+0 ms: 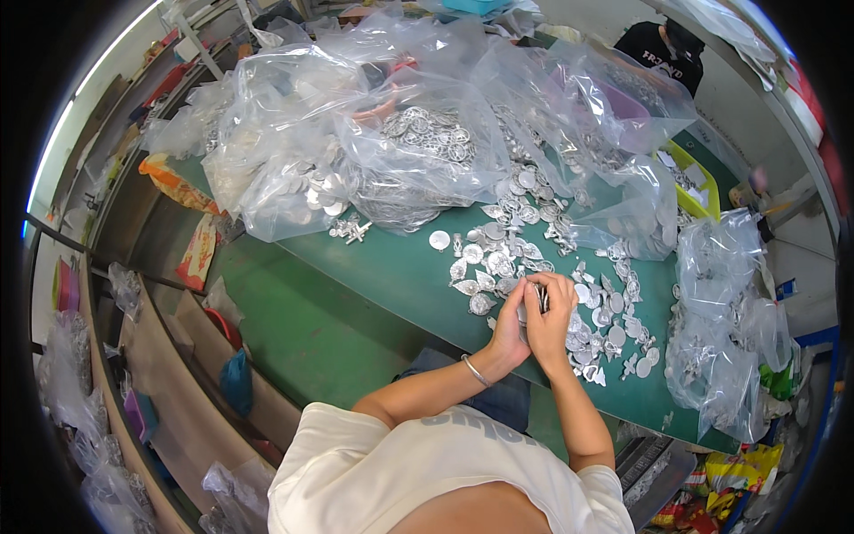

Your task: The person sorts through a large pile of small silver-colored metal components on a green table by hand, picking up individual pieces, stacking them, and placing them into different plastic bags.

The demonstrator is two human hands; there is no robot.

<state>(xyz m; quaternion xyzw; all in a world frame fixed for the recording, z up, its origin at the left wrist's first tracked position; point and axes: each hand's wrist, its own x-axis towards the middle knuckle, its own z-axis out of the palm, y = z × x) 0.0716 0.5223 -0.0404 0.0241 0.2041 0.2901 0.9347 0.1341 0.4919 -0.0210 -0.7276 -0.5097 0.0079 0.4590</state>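
Note:
Over the near edge of the green table (382, 289), my two hands are close together. My left hand (510, 335), with a bangle on its wrist, cups the near side of a small stack of silver metal pendants (542, 298). Curled over the same stack from the right is my right hand (557, 313); how many pieces lie inside is hidden by the fingers. Loose silver pendants (498, 258), some round and some leaf-shaped, are heaped just beyond my hands. More silver pendants (616, 335), among them a cross shape, spread to the right of my right hand.
Clear plastic bags (294, 98) full of silver pieces cover the table's far side, and more bags (721, 311) stand at the right. A yellow-green basket (698, 182) sits at the back right. Beyond it is another person (663, 53). Shelves with bins (142, 400) line the left.

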